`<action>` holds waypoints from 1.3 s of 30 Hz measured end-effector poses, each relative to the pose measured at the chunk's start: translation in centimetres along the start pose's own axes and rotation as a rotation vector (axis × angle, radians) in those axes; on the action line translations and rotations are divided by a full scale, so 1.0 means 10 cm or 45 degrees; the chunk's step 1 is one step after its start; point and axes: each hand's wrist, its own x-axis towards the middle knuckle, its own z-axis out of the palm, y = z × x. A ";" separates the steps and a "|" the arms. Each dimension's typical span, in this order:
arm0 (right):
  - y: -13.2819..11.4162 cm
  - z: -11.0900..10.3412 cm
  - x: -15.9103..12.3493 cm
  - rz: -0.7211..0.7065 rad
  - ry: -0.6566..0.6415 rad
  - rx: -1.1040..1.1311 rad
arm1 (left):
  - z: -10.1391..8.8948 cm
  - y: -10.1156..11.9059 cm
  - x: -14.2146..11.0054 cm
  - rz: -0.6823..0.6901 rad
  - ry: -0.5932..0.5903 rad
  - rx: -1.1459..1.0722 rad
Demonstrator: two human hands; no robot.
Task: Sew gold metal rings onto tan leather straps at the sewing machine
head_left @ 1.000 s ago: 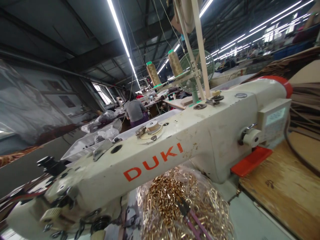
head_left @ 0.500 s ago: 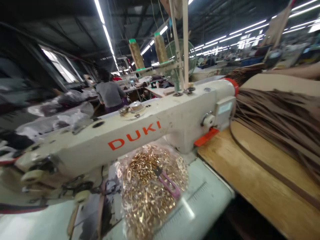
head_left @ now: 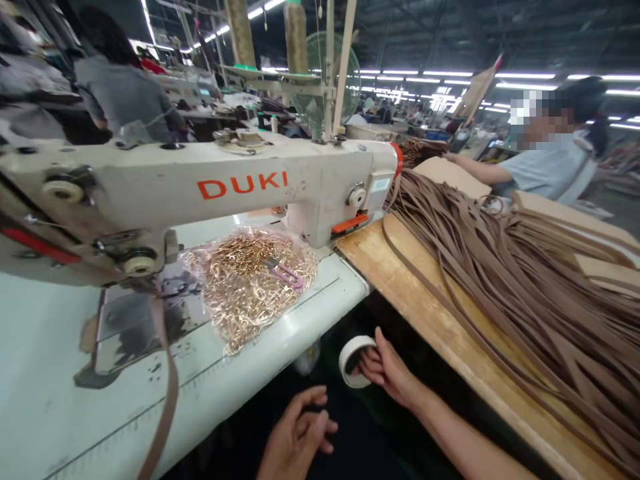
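My right hand (head_left: 384,370) grips a roll of white tape (head_left: 352,360) below the front edge of the sewing table (head_left: 60,400). Beside it at the bottom of the view is my left hand (head_left: 299,437), fingers curled loosely toward the palm, with nothing visible in them. Above both stands a white DUKI sewing machine (head_left: 240,183). A brown strap (head_left: 163,400) runs from under its needle end down over the table's front edge. A clear bag of gold metal rings (head_left: 250,277) lies under the machine's arm, with pink-handled snips (head_left: 285,273) on top.
A large pile of brown straps (head_left: 525,287) covers the wooden board (head_left: 425,313) on the right. A person in a light shirt (head_left: 550,163) sits beyond it. Another person in grey (head_left: 125,93) works at the far left. Thread cones (head_left: 295,30) and a green fan (head_left: 320,87) stand behind the machine.
The view has swung down and to the right. Both my hands and the tape roll have come into sight, as have the strap pile and the seated person.
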 end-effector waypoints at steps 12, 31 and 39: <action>-0.34 0.37 -0.53 -0.259 -0.511 -0.049 | -0.08 0.15 -0.29 0.436 -0.215 0.087; -0.61 0.55 -0.70 -0.389 -0.434 -0.596 | -0.20 0.30 -0.45 0.563 0.136 0.311; -0.66 0.75 -0.78 -0.864 -0.288 -0.918 | -0.17 0.38 -0.51 0.575 0.336 0.341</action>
